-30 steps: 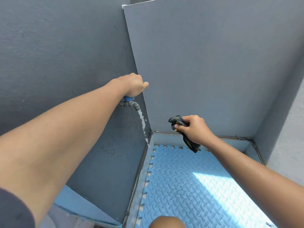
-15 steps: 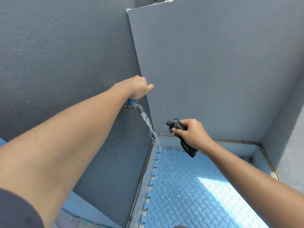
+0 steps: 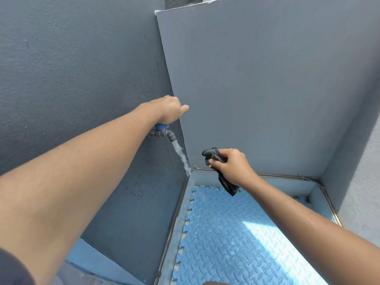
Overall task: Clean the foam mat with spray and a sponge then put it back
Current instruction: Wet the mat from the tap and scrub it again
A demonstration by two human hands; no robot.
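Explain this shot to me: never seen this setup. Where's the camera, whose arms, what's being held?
No machine here: a person wears a wide-angle camera on the head, looking forward and down, so both arms reach in from below. The left hand grips the blue handle of a wall tap, and water runs from it into the corner. The right hand holds a dark sponge with a yellow edge, beside the stream, not under it. Below lies the blue foam mat, with interlocking edges.

floor [image 3: 314, 194]: pale blue, walled corner | on it: blue foam mat [image 3: 232, 239], flat, sunlit patch
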